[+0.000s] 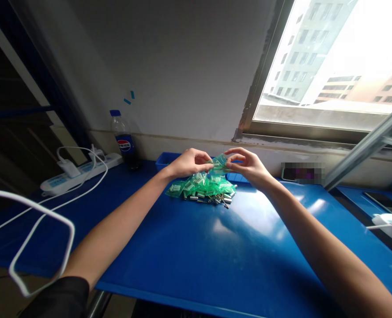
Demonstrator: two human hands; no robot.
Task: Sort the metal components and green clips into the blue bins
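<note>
Between my hands is a small green see-through plastic bag (219, 160), raised over the heap on the table. My left hand (191, 162) pinches its left side with thumb and fingers. On the opposite side my right hand (245, 164) grips the bag's edge. Right below lies a pile of similar green bags (205, 184) with small pale pieces inside. Loose small metal parts (222, 198), some like short pins or cylinders, are scattered along the front of the pile. What the raised bag contains is too small to make out.
A blue tray (164, 160) stands behind my hands, partly hidden. On the left are a cola bottle (125, 143) and a white power strip (83, 172) with looping white cables (70, 238). A phone (302, 172) leans by the wall on the blue table (196, 251), near a metal bar (364, 145).
</note>
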